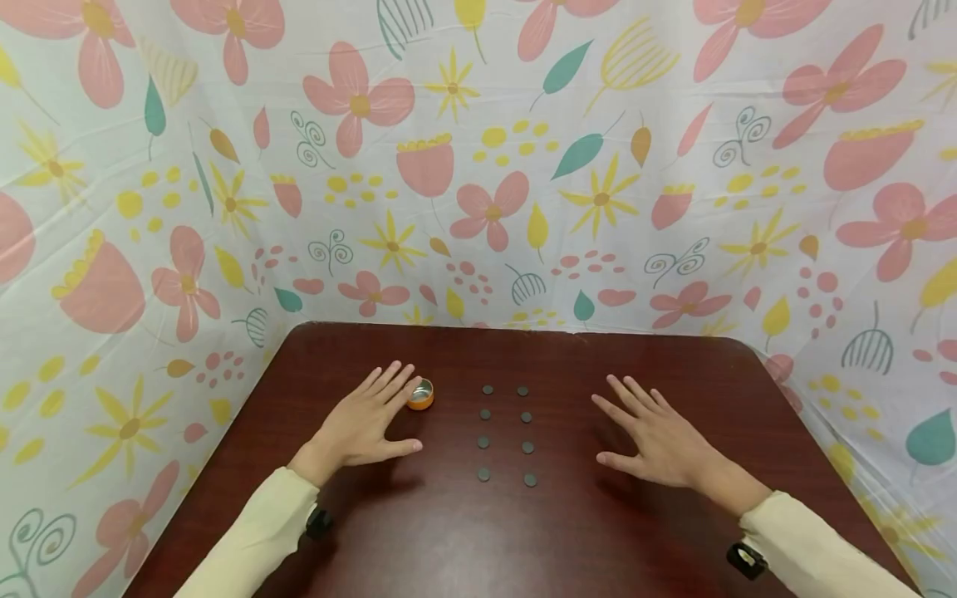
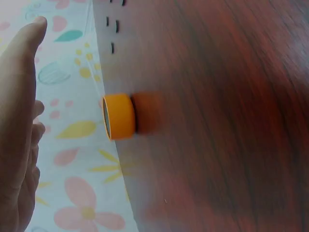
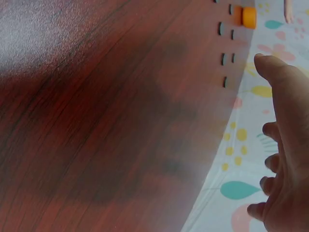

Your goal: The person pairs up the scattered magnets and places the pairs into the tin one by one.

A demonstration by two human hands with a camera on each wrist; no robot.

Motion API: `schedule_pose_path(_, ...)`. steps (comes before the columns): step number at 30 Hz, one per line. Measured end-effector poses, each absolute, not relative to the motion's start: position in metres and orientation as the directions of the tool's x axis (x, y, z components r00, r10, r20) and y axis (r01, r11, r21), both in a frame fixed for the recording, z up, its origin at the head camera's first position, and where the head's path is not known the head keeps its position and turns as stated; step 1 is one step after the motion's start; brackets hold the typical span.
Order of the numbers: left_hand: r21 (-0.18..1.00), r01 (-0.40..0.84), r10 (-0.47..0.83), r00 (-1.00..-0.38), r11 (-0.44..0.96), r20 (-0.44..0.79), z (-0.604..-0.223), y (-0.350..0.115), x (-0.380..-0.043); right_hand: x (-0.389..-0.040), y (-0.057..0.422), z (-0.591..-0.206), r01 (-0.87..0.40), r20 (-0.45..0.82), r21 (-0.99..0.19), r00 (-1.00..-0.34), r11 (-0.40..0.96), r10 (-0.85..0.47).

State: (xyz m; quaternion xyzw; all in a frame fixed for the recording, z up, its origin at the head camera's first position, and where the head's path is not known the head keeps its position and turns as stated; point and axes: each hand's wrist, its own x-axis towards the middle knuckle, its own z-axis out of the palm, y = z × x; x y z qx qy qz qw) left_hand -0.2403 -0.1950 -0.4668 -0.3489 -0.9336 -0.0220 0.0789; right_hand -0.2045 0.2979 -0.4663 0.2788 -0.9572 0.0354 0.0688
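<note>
Several small dark grey discs (image 1: 527, 448) lie flat in two columns on the brown table. To their left stands a small round orange container (image 2: 120, 116) with an open top and a silvery inside. My left hand (image 1: 366, 423) hovers over the table with fingers spread, its fingertips overlapping the container's left rim in the head view. On the other side of the discs, my right hand (image 1: 658, 436) is held above the table, fingers straight and apart. Neither hand holds anything.
The dark red-brown table (image 1: 449, 540) has a glossy wood-grain top with rounded far corners. A white cloth (image 1: 493, 108) printed with flowers and leaves hangs behind it and along both sides. Each wrist wears a small black device (image 1: 748, 561) below a cream sleeve (image 1: 815, 540).
</note>
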Motion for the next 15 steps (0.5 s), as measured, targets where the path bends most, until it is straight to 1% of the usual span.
schedule_pose_path(6, 0.014, 0.749, 0.733, -0.652, 0.663, 0.193, -0.468, -0.176, -0.238, -0.201, 0.288, -0.467, -0.599, 0.151, -0.085, -0.798, 0.796, -0.584)
schedule_pose_path(9, 0.032, 0.77, 0.75, -0.63, 0.638, 0.201, -0.473, -0.169, -0.237, -0.2, 0.281, -0.467, -0.622, 0.156, -0.125, -0.782, 0.773, -0.603)
schedule_pose_path(12, 0.08, 0.789, 0.761, -0.61, 0.609, 0.222, -0.48, -0.161, -0.235, -0.2, 0.274, -0.468, -0.639, 0.162, -0.178, -0.769, 0.748, -0.618)
schedule_pose_path(15, 0.163, 0.808, 0.77, -0.589, 0.566, 0.246, -0.487, -0.152, -0.233, -0.201, 0.268, -0.473, -0.653, 0.167, -0.231, -0.757, 0.721, -0.632)
